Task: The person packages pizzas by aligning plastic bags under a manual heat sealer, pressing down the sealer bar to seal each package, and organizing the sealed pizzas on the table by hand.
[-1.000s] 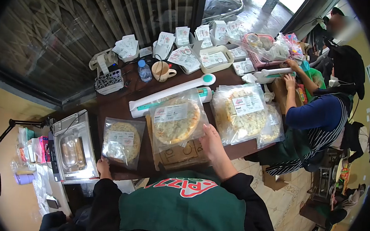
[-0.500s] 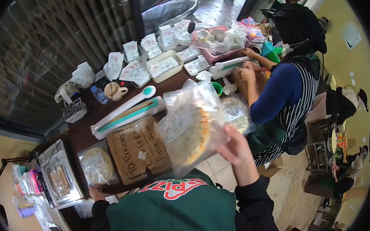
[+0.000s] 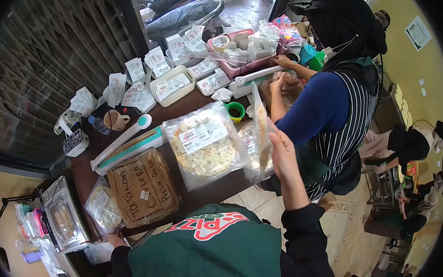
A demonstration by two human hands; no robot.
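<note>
My right hand [image 3: 284, 153] grips the edge of a bagged pizza [image 3: 261, 134], which stands nearly edge-on to me. Behind it, another bagged pizza [image 3: 246, 136] on the table is partly hidden. Flat on the table lies a bagged pizza with a white label [image 3: 208, 143]. At the lower left, my left hand [image 3: 117, 239] is closed at the bottom edge of a tilted bagged pizza [image 3: 104, 205]; its fingers show only in part. Between these lies a brown cardboard piece with handwriting [image 3: 144, 187], in clear plastic.
Two long sealers with turquoise strips [image 3: 136, 150] lie beyond the cardboard. A cream tray [image 3: 172, 86], stacks of labels [image 3: 139, 96], a mug [image 3: 116, 120] and a green tape roll [image 3: 235, 111] are farther back. A co-worker [image 3: 333, 100] stands close on the right.
My right hand has turned its bagged pizza upright and moved it right, uncovering the labelled one on the table. The bagged pizza at my left hand has tilted. My view has shifted slightly.
</note>
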